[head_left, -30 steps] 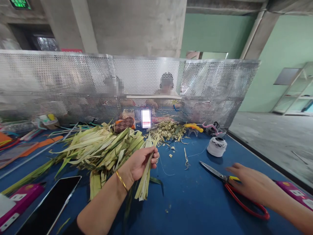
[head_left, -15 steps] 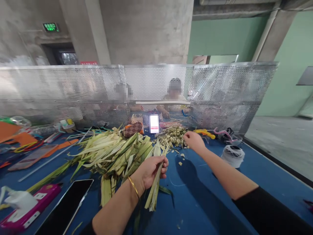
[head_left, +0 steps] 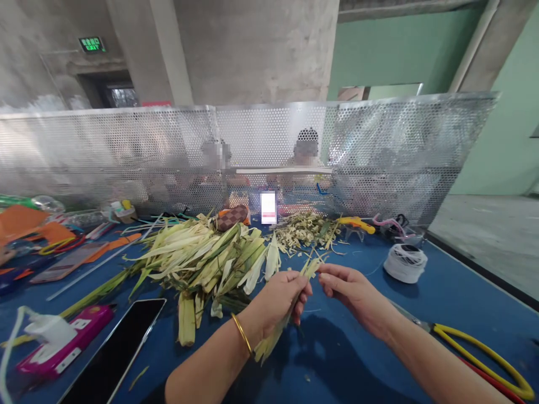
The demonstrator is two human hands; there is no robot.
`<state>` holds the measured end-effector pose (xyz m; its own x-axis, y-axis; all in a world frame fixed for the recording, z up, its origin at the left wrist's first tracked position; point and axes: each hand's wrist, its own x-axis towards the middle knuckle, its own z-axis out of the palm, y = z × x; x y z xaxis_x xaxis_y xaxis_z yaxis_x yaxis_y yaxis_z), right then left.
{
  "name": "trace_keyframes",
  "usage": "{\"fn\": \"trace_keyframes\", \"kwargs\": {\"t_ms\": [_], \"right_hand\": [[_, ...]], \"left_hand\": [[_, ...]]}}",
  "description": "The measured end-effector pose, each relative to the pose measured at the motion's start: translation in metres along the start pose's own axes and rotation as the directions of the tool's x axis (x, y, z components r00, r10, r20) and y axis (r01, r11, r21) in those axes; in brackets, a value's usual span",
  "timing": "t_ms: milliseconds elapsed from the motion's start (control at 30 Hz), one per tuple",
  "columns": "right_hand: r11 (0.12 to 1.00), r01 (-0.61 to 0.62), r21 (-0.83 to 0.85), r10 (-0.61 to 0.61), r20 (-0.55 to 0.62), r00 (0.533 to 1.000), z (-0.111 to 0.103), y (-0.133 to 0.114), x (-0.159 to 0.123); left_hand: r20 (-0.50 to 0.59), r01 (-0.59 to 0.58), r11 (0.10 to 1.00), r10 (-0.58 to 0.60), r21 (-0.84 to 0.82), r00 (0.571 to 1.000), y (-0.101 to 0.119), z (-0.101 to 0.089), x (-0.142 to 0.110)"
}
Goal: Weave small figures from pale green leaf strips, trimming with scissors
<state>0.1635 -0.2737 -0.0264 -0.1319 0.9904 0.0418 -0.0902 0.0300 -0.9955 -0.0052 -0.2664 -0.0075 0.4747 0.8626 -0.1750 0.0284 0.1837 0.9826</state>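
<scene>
My left hand [head_left: 290,292] is closed around a small bundle of dried corn husks [head_left: 272,339], whose frayed tips stick up past the thumb. At those tips, the thumb and fingers of my right hand [head_left: 347,283] are pinched together on a husk strip, though the exact contact is small. Left of my hands lies a big pile of pale green and yellow corn husks [head_left: 202,247]. Behind them sits a heap of short husk scraps [head_left: 303,230].
A white string spool [head_left: 404,266] and yellow-handled scissors [head_left: 484,348] lie to the right. On the left are a phone [head_left: 113,353] and a magenta power strip [head_left: 67,342]. A yellow glue gun [head_left: 357,224] lies before the perforated metal screen [head_left: 269,134]; people sit behind it.
My right hand has come from the scrap heap back toward me, to the tips of the husks in my left hand. The view has shifted slightly, and the scissors now show.
</scene>
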Motion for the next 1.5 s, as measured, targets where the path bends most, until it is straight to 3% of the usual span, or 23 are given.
{"fn": "trace_keyframes", "kwargs": {"t_ms": [100,200,433,700,867,967,1167,1233,1367,1500], "right_hand": [[0.987,-0.040,0.153,0.025,0.093,0.995,0.003,-0.003,-0.008],[0.979,-0.040,0.201,0.027,0.071,0.997,0.003,-0.002,-0.009],[0.992,0.121,-0.022,-0.123,-0.097,0.988,-0.001,0.000,-0.007],[0.995,0.064,-0.081,-0.061,0.041,0.997,0.001,-0.005,-0.010],[0.993,0.083,-0.079,-0.082,0.016,0.996,0.006,0.000,-0.012],[0.993,0.107,-0.044,-0.107,0.000,0.994,0.004,0.003,-0.012],[0.997,0.051,-0.062,-0.033,0.263,0.964,0.003,0.003,-0.011],[0.989,0.056,-0.138,-0.025,0.220,0.975,0.004,0.003,-0.010],[0.968,-0.015,-0.249,0.020,0.018,1.000,-0.001,0.002,-0.007],[0.888,0.103,-0.449,-0.145,-0.060,0.988,-0.012,-0.002,-0.005]], "left_hand": [[0.046,-0.007,1.000,0.005,0.028,0.999,-0.006,0.011,-0.002],[0.084,0.007,1.000,-0.008,0.011,0.996,-0.010,0.016,-0.003],[0.124,0.048,0.995,-0.037,-0.089,0.992,-0.012,0.015,-0.002],[0.141,0.080,0.987,-0.061,-0.137,0.988,-0.010,0.014,-0.003],[0.146,0.069,0.997,-0.062,-0.043,0.987,-0.009,0.013,-0.005],[0.132,0.078,0.994,-0.067,-0.081,0.989,-0.007,0.011,-0.004],[0.106,0.096,0.963,-0.072,-0.250,0.992,-0.003,0.000,0.000],[0.097,0.105,0.952,-0.080,-0.289,0.992,-0.002,-0.004,0.002],[0.036,0.120,0.933,-0.114,-0.338,0.993,-0.002,-0.007,0.005],[-0.008,0.126,0.926,-0.138,-0.356,0.990,-0.004,-0.006,0.007]]}}
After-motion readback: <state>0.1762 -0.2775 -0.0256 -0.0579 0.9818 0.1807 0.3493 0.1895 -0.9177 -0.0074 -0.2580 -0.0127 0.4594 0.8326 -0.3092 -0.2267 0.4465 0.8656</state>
